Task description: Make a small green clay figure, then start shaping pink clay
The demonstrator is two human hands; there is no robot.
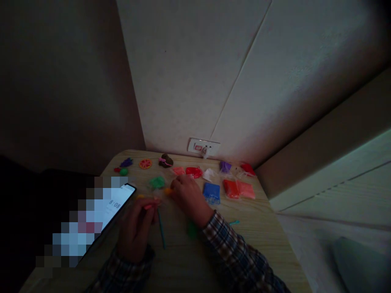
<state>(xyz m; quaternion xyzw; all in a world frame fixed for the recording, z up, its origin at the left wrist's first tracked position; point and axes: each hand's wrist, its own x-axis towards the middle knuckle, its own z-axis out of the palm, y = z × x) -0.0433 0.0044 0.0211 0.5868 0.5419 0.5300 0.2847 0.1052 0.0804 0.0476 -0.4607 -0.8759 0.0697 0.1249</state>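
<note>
My left hand (134,230) is closed in a pinch around a small pink piece of clay (148,206), low over the left half of the table. Just to its right, my right hand (190,199) has its fingertips closed on a bit of orange-yellow clay (169,191) that seems to be in a clear bag. A bag of green clay (157,182) lies beyond both hands. Between them rests a thin teal modelling tool (161,230). Something green (192,230) shows beneath my right wrist, partly hidden.
At left a lit phone (114,205) leans over the table (259,236). Bagged clay lies at right: blue (211,193), red (231,189), pink (246,190), purple (225,167). Small clay figures, including a round red-orange slice (145,164), line the back. A wall socket (203,146) sits behind.
</note>
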